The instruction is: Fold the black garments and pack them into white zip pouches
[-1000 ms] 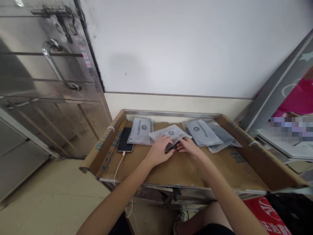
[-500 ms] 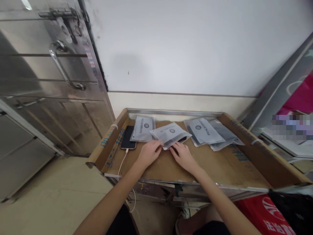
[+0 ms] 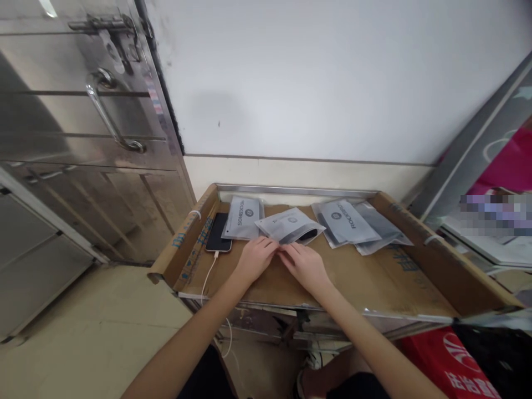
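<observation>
On the tabletop (image 3: 369, 281), left hand (image 3: 255, 259) and right hand (image 3: 306, 267) pinch a pouch (image 3: 282, 223). Probably light, floppy; best gripped edgewise.

L hand (image 3: 257, 259) & R hand (image 3: 306, 267) hold near edge of frosted plastic bag (image 3: 286, 223) w/ round logo, fingertips close together. At L, ROCKBROS bag (image 3: 243, 219) partly covers smartphone (image 3: 216, 235), which has white cable (image 3: 206, 280) plugged in. All lie on cardboard lining (image 3: 374, 280).

white wall (image 3: 299, 77) | metal door (image 3: 66, 116), left | pale floor (image 3: 137, 316), perhaps tiled
</observation>
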Demonstrator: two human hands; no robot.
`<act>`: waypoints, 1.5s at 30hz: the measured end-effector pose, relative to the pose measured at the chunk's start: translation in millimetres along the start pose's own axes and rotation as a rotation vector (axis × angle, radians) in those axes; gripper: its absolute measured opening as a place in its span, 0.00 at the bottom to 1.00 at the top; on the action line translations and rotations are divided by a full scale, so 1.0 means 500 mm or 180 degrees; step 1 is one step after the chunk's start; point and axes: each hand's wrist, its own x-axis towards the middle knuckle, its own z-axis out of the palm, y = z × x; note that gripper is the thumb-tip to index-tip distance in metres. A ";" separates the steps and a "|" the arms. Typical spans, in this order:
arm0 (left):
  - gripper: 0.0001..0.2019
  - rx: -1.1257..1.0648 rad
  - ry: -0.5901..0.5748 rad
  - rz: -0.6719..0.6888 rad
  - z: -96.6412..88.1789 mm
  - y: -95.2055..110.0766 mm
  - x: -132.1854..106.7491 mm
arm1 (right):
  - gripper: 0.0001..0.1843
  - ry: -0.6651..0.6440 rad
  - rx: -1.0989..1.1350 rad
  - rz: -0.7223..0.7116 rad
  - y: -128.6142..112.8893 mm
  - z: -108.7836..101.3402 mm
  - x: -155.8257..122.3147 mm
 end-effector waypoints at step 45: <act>0.16 -0.0001 -0.0016 -0.0551 0.038 -0.018 0.000 | 0.20 0.0502 0.1141 0.1384 0.128 -0.018 0.065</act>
